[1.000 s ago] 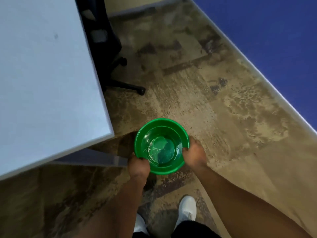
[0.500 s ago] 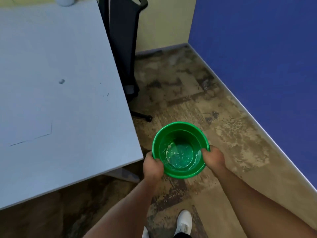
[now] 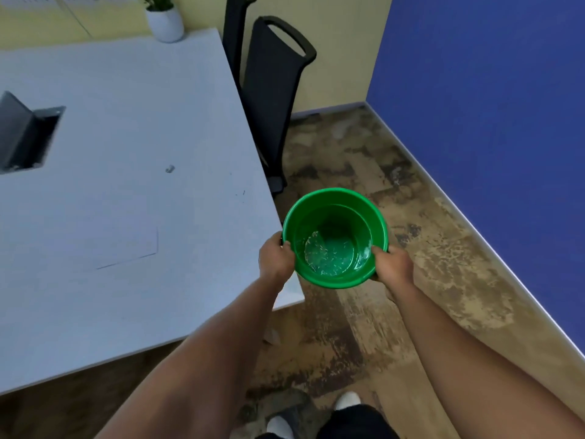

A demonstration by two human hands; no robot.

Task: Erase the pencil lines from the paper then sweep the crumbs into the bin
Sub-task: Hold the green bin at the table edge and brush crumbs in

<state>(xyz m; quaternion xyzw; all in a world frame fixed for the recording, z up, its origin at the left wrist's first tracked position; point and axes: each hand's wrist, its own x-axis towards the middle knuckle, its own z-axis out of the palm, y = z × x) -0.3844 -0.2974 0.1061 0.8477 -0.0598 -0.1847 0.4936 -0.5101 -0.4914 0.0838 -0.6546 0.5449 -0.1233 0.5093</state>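
I hold a green plastic bin (image 3: pixel 335 201) in the air beside the right corner of the white table (image 3: pixel 133 128). My left hand (image 3: pixel 274 258) grips its left rim and my right hand (image 3: pixel 393 267) grips its right rim. Small pale flecks lie on the bin's bottom. A white sheet of paper (image 3: pixel 120 245) lies flat on the table, left of the bin. A small grey eraser (image 3: pixel 170 168) sits on the table farther back, with a few dark specks (image 3: pixel 243 193) near the table's right edge.
A black office chair (image 3: pixel 272 99) stands behind the table's right edge. A blue wall (image 3: pixel 490 106) runs along the right. An open cable hatch (image 3: pixel 25 137) sits in the table at the left, and a white plant pot (image 3: pixel 164 22) at the far edge. My shoes (image 3: pixel 346 400) stand on the patterned carpet.
Both hands have lifted the bin from near the floor up to table height beside the table's corner. My view has tilted up, bringing in the paper, eraser, hatch and plant pot.
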